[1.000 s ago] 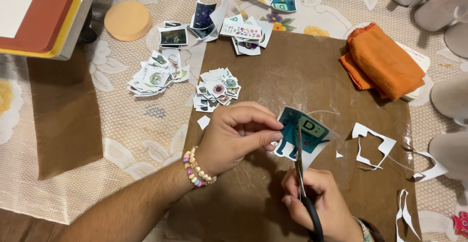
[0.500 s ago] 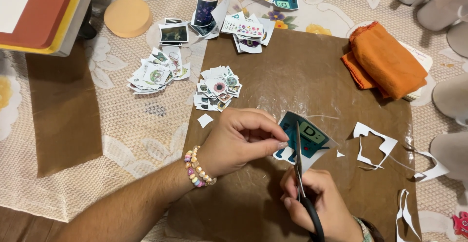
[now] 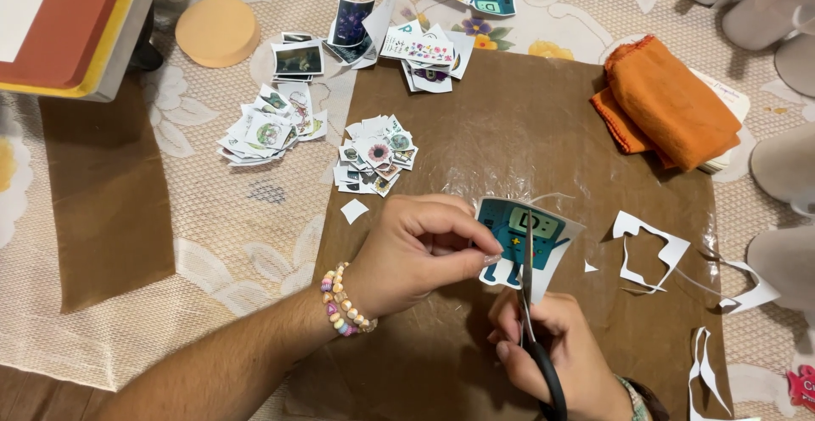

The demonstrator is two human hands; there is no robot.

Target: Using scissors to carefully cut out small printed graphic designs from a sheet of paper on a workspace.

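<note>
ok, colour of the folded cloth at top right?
Orange: the folded cloth sits at the brown sheet's right edge, clearest in the head view.

Brown sheet [image 3: 526, 124] lying flat over lace floral tablecloth [image 3: 212, 243], w/ clear film wrinkling on top. Second brown sheet [image 3: 106, 192] lying at left, apart from the first. Two small piles of cut-out pics sitting mid-frame: one [image 3: 270, 126] on the cloth, one [image 3: 375, 154] at the big sheet's edge. Larger printed cards [image 3: 424, 47] fanning out above them. Round peach-coloured disc [image 3: 217, 30] resting top left, nr a red-and-yellow board [image 3: 72, 22] jutting in at the corner. Folded orange cloth [image 3: 671, 103] sitting top right. White paper offcuts [image 3: 645, 247] lying scattered at right, more trailing toward bottom-right edge.
</note>
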